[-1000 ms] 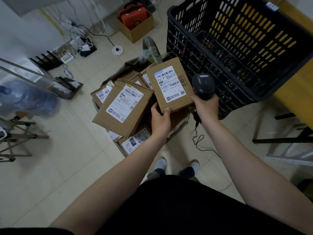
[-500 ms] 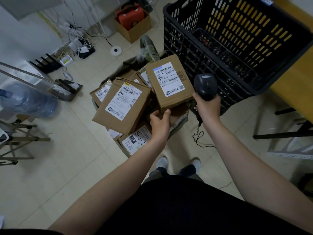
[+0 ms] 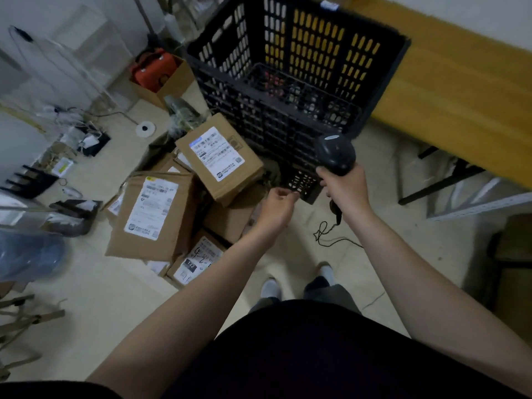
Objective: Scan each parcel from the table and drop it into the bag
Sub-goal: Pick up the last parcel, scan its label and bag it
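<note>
The black crate is filling the upper centre of the frame, sitting on the yellow table at upper right. Left of centre, the pile of parcels is spreading over the bag, mostly hidden beneath. The scanned parcel is now lying label-up on top of that pile, tilted. Half a second ago the left hand was gripping it; now the left hand is hanging empty, fingers loosely curled, just beside it. The right hand is clasping the scanner. 1 drop looks finished; next parcel probably.
</note>
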